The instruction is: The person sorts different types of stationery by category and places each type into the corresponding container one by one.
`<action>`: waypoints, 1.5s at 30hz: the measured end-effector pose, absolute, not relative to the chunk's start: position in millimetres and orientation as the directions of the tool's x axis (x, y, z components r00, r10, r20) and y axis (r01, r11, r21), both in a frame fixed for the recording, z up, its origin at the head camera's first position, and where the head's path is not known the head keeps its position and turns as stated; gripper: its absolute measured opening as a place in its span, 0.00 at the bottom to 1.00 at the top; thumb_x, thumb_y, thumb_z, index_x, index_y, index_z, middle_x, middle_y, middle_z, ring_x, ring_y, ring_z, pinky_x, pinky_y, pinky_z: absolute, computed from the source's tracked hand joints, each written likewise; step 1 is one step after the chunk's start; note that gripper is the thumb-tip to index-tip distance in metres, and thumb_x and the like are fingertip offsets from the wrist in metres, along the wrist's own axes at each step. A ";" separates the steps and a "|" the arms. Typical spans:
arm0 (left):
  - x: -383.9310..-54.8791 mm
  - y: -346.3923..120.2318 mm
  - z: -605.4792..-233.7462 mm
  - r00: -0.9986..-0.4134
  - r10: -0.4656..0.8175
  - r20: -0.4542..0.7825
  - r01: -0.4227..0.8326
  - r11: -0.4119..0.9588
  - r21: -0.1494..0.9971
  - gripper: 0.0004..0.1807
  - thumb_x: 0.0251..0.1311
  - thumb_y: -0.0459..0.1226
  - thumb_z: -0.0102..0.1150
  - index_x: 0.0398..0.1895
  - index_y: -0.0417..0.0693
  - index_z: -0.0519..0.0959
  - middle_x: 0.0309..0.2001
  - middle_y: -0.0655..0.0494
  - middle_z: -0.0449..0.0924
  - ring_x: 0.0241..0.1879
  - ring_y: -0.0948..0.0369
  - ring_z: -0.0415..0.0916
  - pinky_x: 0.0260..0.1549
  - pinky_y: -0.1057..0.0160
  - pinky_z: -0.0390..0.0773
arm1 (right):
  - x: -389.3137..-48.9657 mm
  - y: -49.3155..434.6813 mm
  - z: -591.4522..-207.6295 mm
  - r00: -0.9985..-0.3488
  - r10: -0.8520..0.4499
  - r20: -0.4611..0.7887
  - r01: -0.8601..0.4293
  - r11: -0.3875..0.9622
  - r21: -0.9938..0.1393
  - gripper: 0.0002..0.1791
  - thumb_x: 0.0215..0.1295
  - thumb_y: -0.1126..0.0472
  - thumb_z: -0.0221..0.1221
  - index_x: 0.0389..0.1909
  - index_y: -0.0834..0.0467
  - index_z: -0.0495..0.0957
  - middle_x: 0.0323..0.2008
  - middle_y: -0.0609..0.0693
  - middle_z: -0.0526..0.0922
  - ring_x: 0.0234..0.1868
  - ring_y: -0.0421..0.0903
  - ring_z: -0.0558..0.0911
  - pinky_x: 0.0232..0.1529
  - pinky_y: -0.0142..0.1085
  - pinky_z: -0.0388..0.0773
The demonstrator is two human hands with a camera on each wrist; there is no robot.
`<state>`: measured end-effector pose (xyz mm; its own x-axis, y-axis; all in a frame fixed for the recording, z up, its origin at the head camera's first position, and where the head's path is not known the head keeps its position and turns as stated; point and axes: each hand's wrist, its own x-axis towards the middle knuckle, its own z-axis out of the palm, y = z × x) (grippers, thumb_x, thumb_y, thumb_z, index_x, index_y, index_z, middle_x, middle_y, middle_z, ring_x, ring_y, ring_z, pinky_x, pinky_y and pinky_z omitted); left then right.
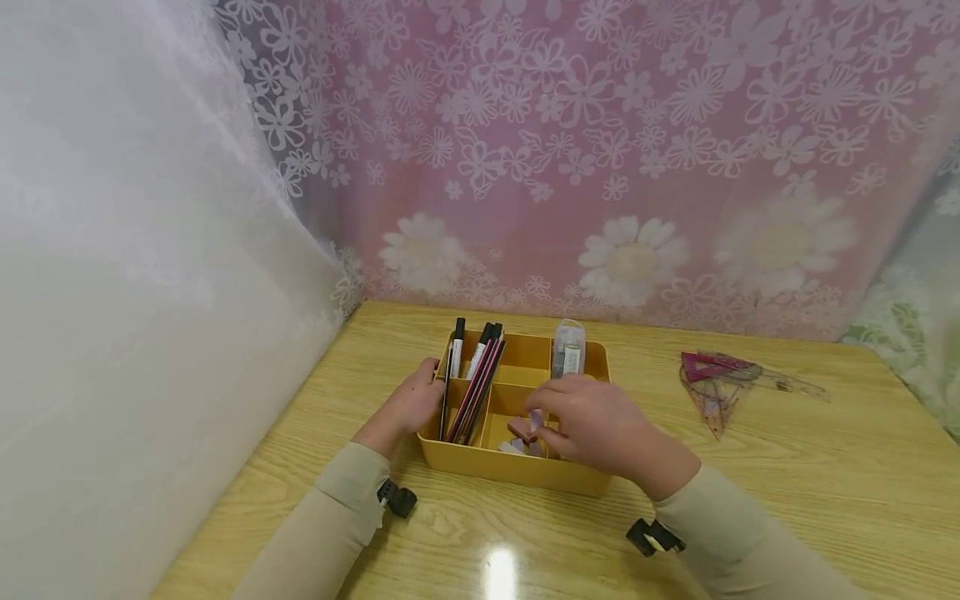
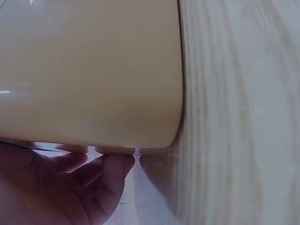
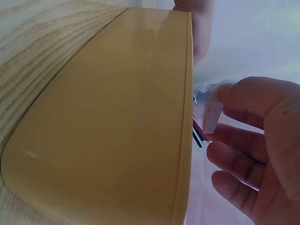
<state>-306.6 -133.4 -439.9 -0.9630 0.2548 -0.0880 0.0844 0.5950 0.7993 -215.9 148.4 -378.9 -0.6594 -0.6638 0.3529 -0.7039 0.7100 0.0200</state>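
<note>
A yellow organizer box [image 1: 517,471] with several compartments stands on the wooden table. My left hand [image 1: 412,400] holds its left side, the fingers [image 2: 112,173] against the outer wall. Above the front middle compartment, my right hand [image 1: 596,417] pinches a small pale purple eraser [image 3: 213,117] between thumb and finger. Below it in that compartment lie a brownish-pink eraser [image 1: 521,428] and several paler pieces, partly covered by the hand. Dark pencils [image 1: 477,392] lean in the front left compartment. Black-capped markers [image 1: 458,350] stand in the back left one.
A clear plastic case [image 1: 568,346] with a green label stands upright in the back right of the box. To the right on the table lie a pink set square [image 1: 697,367], a clear set square [image 1: 712,408] and a transparent ruler [image 1: 795,384]. A flowered curtain [image 1: 525,167] hangs behind.
</note>
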 end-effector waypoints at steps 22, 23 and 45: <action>-304.8 -131.3 -436.6 -0.963 0.250 -0.100 0.071 0.591 0.803 0.28 0.77 0.41 0.34 0.75 0.40 0.56 0.71 0.39 0.64 0.70 0.46 0.62 0.68 0.41 0.60 | -210.6 197.8 -373.7 -0.786 -0.542 0.296 -0.586 0.807 -0.077 0.15 0.65 0.55 0.67 0.52 0.50 0.84 0.48 0.47 0.84 0.46 0.48 0.83 0.33 0.41 0.80; -304.7 -131.3 -436.7 -0.963 0.251 -0.100 0.071 0.592 0.803 0.28 0.77 0.41 0.34 0.75 0.40 0.56 0.71 0.39 0.64 0.70 0.46 0.62 0.68 0.41 0.60 | -209.6 203.8 -372.8 -0.800 -0.524 0.292 -0.567 0.820 -0.081 0.15 0.65 0.55 0.67 0.52 0.50 0.84 0.49 0.47 0.84 0.45 0.47 0.83 0.32 0.40 0.79; -304.2 -133.7 -436.4 -0.962 0.251 -0.108 0.063 0.589 0.806 0.28 0.78 0.41 0.34 0.76 0.40 0.55 0.72 0.38 0.63 0.71 0.45 0.61 0.68 0.40 0.60 | -209.2 290.9 -416.7 -0.845 -0.533 0.051 -0.532 0.826 -0.183 0.10 0.65 0.61 0.65 0.43 0.44 0.86 0.43 0.35 0.85 0.40 0.38 0.84 0.37 0.40 0.82</action>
<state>-304.2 -133.7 -436.4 -0.9620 0.2506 -0.1081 0.0629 0.5889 0.8058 -209.2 290.9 -416.7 -0.8447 -0.5328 0.0513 -0.5325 0.8264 -0.1831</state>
